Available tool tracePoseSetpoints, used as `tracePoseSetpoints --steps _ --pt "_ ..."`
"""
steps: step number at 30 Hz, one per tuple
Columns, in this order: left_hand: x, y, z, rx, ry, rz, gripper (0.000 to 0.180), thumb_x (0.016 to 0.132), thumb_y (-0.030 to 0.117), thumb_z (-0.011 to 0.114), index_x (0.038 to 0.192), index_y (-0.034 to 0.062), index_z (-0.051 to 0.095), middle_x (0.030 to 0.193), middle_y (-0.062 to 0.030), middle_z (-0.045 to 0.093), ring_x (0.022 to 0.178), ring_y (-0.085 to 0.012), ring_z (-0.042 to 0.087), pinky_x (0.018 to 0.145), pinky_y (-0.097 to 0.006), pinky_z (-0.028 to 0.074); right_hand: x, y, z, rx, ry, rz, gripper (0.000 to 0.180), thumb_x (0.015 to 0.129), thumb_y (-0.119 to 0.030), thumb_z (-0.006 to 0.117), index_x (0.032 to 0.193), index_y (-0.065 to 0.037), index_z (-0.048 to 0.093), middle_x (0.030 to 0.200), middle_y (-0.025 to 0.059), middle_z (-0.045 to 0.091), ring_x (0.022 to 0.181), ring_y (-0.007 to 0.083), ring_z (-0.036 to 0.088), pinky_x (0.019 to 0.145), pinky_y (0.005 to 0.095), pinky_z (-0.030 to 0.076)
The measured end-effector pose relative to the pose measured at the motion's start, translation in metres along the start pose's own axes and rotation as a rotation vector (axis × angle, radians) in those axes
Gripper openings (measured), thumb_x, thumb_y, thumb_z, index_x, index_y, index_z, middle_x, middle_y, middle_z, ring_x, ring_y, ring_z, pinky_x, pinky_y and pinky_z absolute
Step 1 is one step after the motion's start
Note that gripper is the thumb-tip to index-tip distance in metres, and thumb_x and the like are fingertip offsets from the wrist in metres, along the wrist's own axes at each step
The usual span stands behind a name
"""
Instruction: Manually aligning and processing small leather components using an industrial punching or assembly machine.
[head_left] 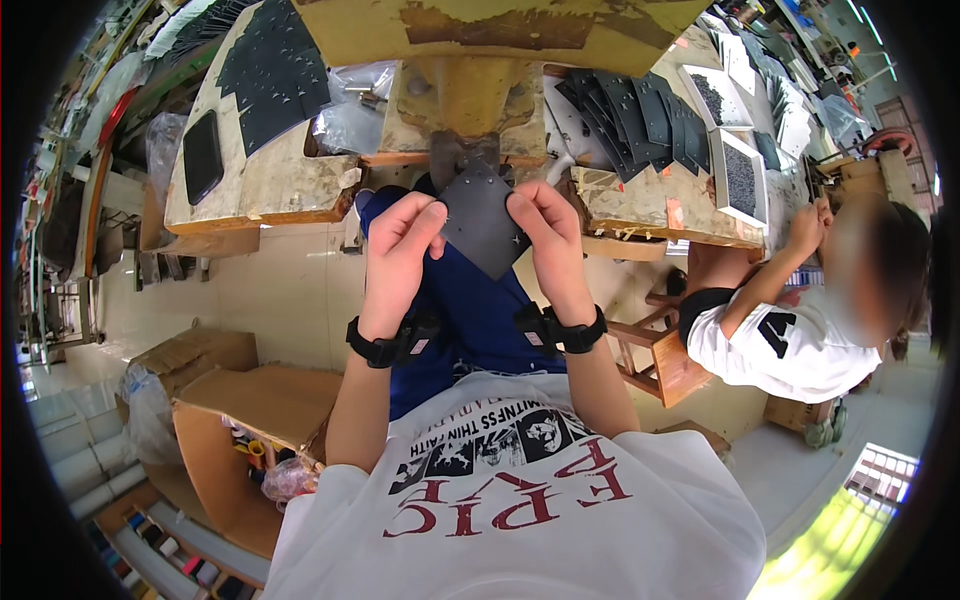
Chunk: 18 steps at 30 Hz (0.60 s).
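Observation:
Between my two hands is a black, roughly diamond-shaped flat piece (487, 235) with small holes or studs and a light star-like mark near its right side. My left hand (405, 240) pinches its left edge between thumb and fingers. On the opposite edge, my right hand (549, 228) has the same kind of pinch. The far corner of the piece lies against the dark metal head (462, 155) of a yellow machine (480, 95), above my lap. Whether that corner sits inside the head is hidden.
Black flat pieces (265, 80) spread over the left bench, near a dark phone (203, 157). More black pieces (635, 120) overlap on the right bench, beside white trays (738, 178) of small dark parts. A co-worker (790, 330) sits at right. A cardboard box (225, 470) stands lower left.

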<state>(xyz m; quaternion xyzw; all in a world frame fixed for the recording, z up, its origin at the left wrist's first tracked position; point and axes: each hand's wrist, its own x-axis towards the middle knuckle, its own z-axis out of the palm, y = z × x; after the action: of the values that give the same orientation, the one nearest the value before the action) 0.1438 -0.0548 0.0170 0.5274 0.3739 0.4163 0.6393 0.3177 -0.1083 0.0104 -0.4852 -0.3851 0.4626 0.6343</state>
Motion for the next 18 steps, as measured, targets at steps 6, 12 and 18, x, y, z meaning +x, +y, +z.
tracePoseSetpoints --steps 6,12,18 --pt "0.01 -0.001 -0.005 0.041 -0.019 0.02 0.021 0.094 0.016 0.057 0.077 0.0031 0.057 0.062 0.003 0.045 0.057 -0.005 0.042 0.054 -0.022 0.033 0.003 -0.006 -0.004 -0.191 -0.134 0.051 0.023 0.096 -0.016 0.059 0.077 -0.004 0.053 0.066 -0.0082 0.042 0.063 0.0018 0.034 0.055 0.0211 0.029" --pt "0.023 0.007 -0.005 0.1 0.01 0.003 0.02 0.093 0.018 0.056 0.079 0.0034 0.059 0.067 0.0028 0.048 0.059 -0.0061 0.045 0.056 -0.021 0.036 0.015 -0.005 0.007 -0.216 -0.025 -0.033 0.029 0.097 -0.02 0.059 0.073 -0.004 0.051 0.064 -0.0076 0.038 0.062 0.0033 0.033 0.054 0.0226 0.029" --pt "0.032 0.004 -0.001 0.015 0.075 -0.049 0.018 0.091 0.019 0.057 0.081 0.004 0.061 0.066 0.0034 0.048 0.058 -0.0053 0.043 0.054 -0.021 0.035 0.024 0.0 0.01 -0.18 0.014 0.04 0.031 0.095 -0.02 0.06 0.07 -0.004 0.052 0.063 -0.0068 0.039 0.061 0.0036 0.035 0.054 0.0232 0.03"
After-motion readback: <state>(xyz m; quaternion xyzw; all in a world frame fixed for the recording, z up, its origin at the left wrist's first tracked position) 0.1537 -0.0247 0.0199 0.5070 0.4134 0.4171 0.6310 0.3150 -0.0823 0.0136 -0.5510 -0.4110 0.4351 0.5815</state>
